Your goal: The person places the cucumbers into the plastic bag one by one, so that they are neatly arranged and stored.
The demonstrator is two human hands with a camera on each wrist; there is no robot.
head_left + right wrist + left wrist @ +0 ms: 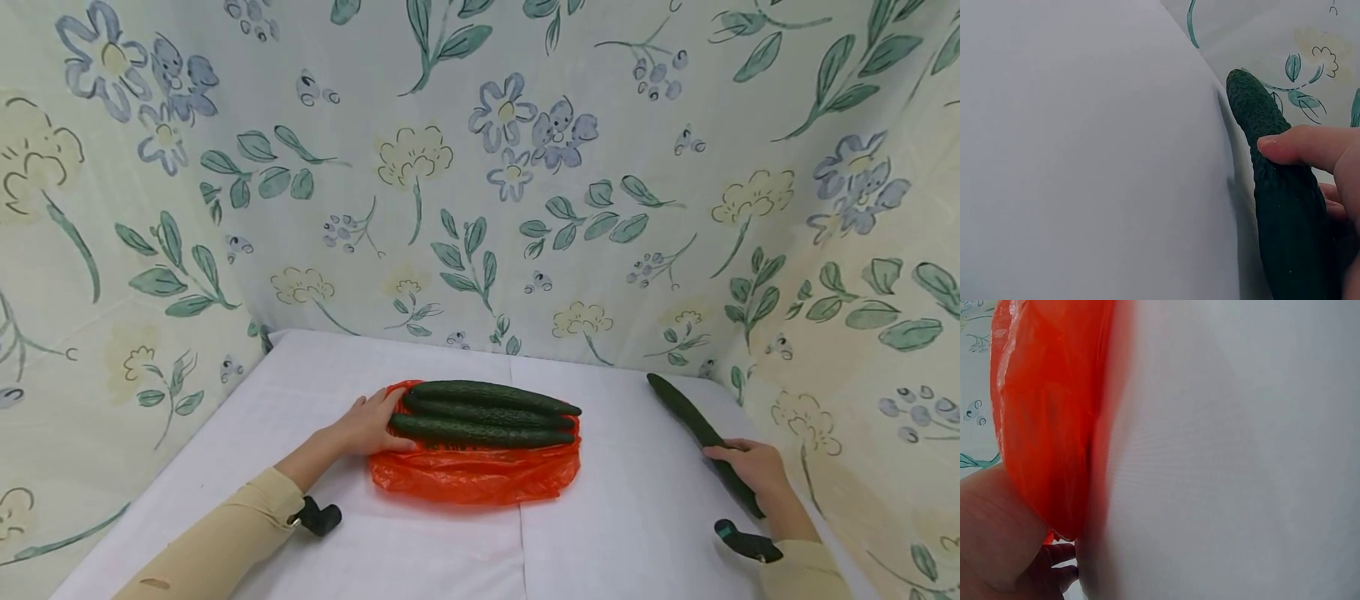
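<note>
Three long dark green cucumbers [483, 412] lie side by side on a flattened orange plastic bag [480, 475] in the middle of the white table. My left hand [371, 425] rests on the bag's left end, its fingers touching the cucumbers' ends. The left wrist view shows the bag [1047, 419] close up with that hand [1016, 562] beside it. At the right, my right hand [750, 467] grips a fourth cucumber [686, 412] that lies on the table, pointing away toward the back. In the right wrist view the thumb lies across the cucumber [1279, 194].
The white tablecloth [637, 517] covers the table. Floral fabric walls [480, 167] close it in at the back and both sides. The gripped cucumber lies close to the right wall [862, 375].
</note>
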